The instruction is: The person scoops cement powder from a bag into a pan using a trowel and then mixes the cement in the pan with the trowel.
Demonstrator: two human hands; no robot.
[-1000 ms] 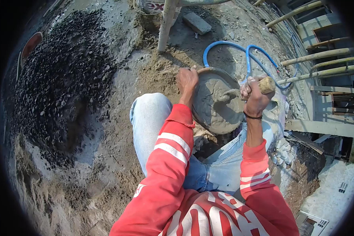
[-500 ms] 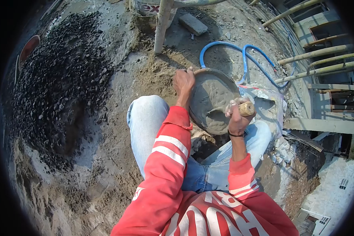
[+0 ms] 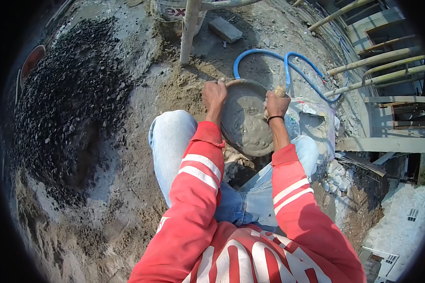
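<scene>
A round pan (image 3: 225,133) filled with wet grey mortar (image 3: 250,127) sits in front of my bent legs. My left hand (image 3: 215,95) is closed at the pan's upper left rim, by a thin wire handle. My right hand (image 3: 276,104) grips a wooden-handled trowel (image 3: 280,91) over the pan's right side. The handle's end pokes up above my fist; the blade is hidden by the hand and mortar.
Dark gravel (image 3: 75,108) is heaped on the left. A wooden pole (image 3: 189,35), a bucket (image 3: 172,10) and a concrete block (image 3: 225,29) stand beyond the pan. A blue hose (image 3: 288,66) loops behind it. A torn sack (image 3: 311,120) lies to the right, near poles and a drop.
My right hand has moved up and left with the trowel, turning its handle from facing me to pointing away. The mortar surface looks reshaped. My left hand stays at the rim.
</scene>
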